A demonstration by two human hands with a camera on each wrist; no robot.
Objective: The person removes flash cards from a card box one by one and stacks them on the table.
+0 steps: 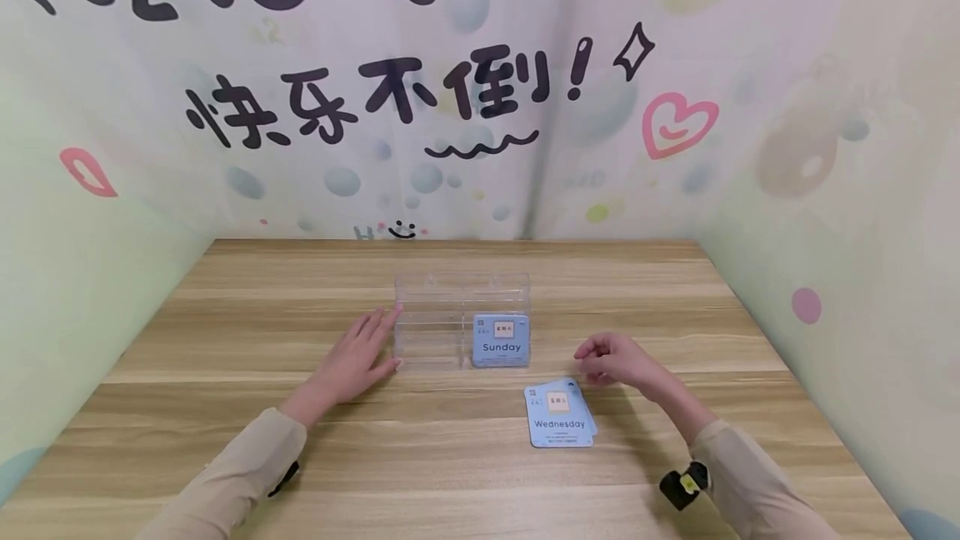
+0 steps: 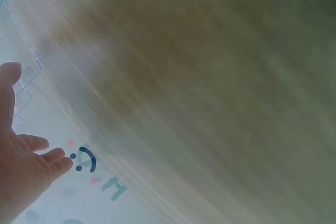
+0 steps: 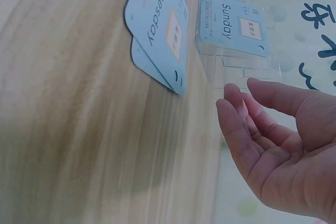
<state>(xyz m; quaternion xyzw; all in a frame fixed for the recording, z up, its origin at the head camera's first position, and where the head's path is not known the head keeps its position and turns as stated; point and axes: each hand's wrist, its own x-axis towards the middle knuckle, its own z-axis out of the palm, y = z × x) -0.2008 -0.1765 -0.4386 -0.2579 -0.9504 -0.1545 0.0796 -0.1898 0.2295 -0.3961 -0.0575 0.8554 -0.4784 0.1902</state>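
A clear plastic card rack (image 1: pixel 429 344) with several compartments stands upright in the middle of the table. In its lower right compartment sits a blue "Sunday" card (image 1: pixel 501 342). My left hand (image 1: pixel 356 361) is at the rack's left side, fingers and thumb spread along that edge. My right hand (image 1: pixel 617 359) hovers to the right of the rack with loosely bent fingers and nothing between them, as the right wrist view shows. Just below and left of it lies a small stack of blue cards, a "Wednesday" card (image 1: pixel 558 419) on top and another corner peeking out.
The wood-grain table (image 1: pixel 420 482) reaches back to a printed curtain (image 1: pixel 345 190) with black lettering. Pale curtain walls flank both sides. A black wrist strap (image 1: pixel 684 486) sits at the right cuff.
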